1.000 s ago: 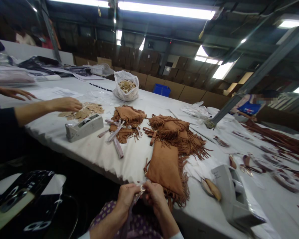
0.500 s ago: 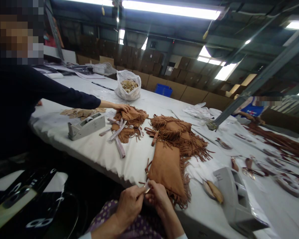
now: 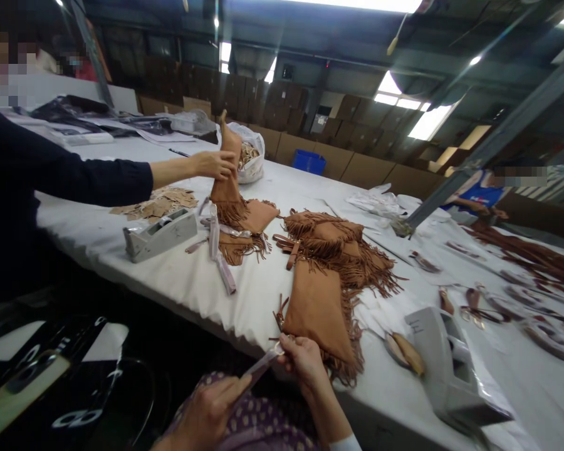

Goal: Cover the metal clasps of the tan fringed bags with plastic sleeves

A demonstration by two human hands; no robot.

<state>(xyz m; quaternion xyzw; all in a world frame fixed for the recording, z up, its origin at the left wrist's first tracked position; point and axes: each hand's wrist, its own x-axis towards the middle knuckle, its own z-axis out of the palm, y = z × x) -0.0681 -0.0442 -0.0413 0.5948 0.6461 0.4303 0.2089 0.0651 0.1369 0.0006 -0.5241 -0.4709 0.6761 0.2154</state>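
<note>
White table [image 3: 178, 282] extends around a brown fringed bag [image 3: 317, 307], with a grey tape dispenser [image 3: 427, 352] at its right. Just before this bag, the left hand [image 3: 205, 410] curls fingers around a pale strap [image 3: 262, 366], whose far end the right hand [image 3: 304, 362] pinches.

One wrapped strap [image 3: 263, 363] in the fingers [image 3: 292, 347]; two tape dispensers [image 3: 164, 238], one to either side; beyond them, one blue bin [image 3: 309, 162] and one white plastic bag [image 3: 252, 175].

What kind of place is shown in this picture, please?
Probably a factory workshop: matching fringed brown bags lie on a long white-covered table near two tape dispensers, with stacked boxes in the background.
</note>
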